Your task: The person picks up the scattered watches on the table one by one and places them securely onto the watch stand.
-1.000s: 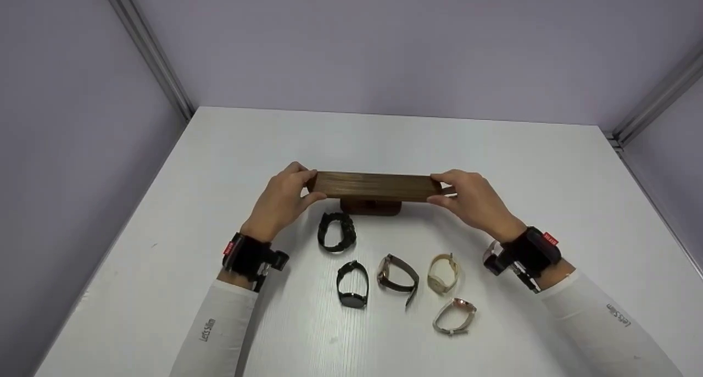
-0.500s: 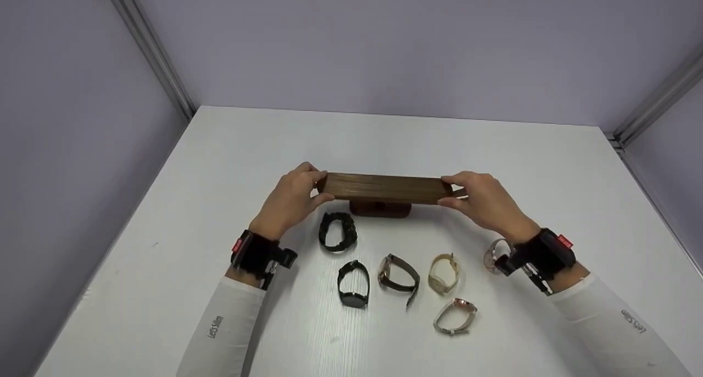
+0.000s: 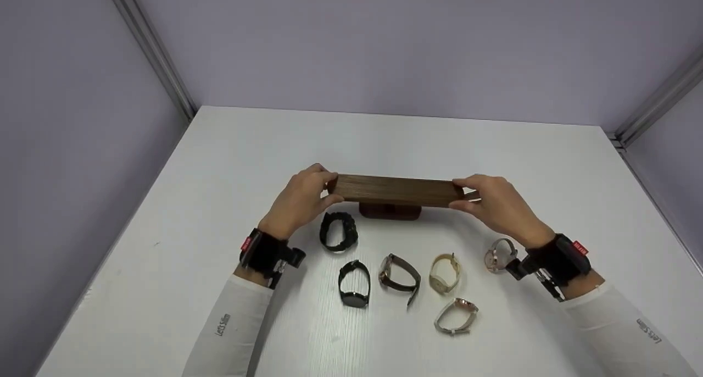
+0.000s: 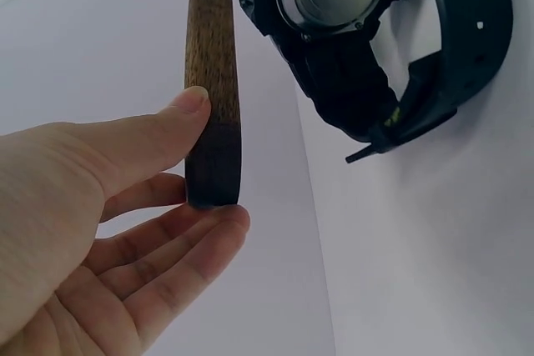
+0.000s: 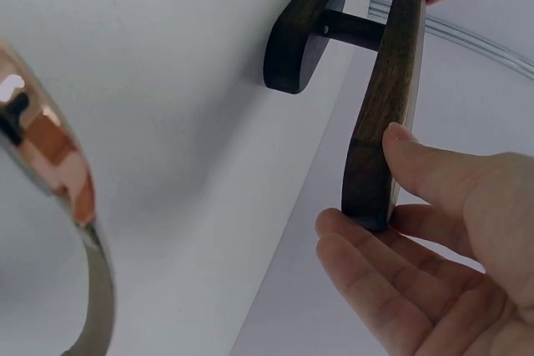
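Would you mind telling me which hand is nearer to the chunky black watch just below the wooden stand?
Left. The left hand pinches the wooden stand's end beside the chunky black watch; the right hand pinches the far end.

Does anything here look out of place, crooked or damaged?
Nothing stands out. Both hands, left hand and right hand, hold the ends of the wooden stand, which looks level and intact. Six watches lie loose on the table before it.

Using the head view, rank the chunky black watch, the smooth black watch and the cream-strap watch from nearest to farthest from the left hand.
From the left hand:
1. Chunky black watch, just below the hand.
2. Smooth black watch, lower, toward the person.
3. Cream-strap watch, off to the right.
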